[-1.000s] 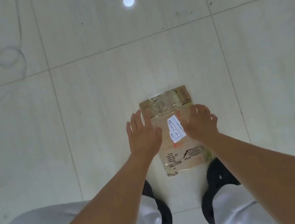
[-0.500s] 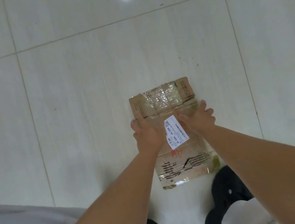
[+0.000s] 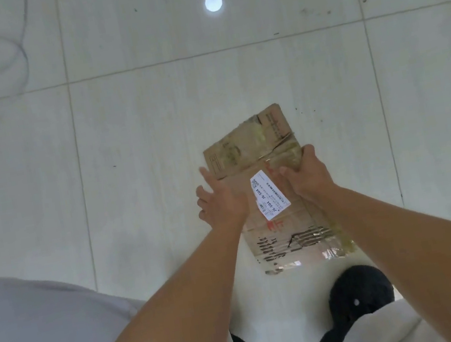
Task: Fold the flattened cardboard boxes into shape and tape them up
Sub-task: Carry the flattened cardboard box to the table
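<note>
Floor (image 3: 126, 157): pale tiles fill the frame, with a round light reflection near the top centre.
Cardboard box (image 3: 282, 239): still flattened, right of centre and above a dark shoe (image 3: 358, 295). Half a second ago it lay flat and square to the frame; now its far end is turned to the upper right and appears to be lifted off the floor. I judge this as the pick-up before opening, with folding and taping all still to do.
Right hand (image 3: 305, 175): arm reaches in from the lower right; the fingers curl over the box's right edge and the thumb presses on the top face, a firm grip on the box.
Left hand (image 3: 220, 201): arm reaches in from the lower left; the fingers are fairly straight and spread along the box's left edge, touching it rather than clamping it.
White label (image 3: 270, 195): stuck on the top face, between the two hands.
</note>
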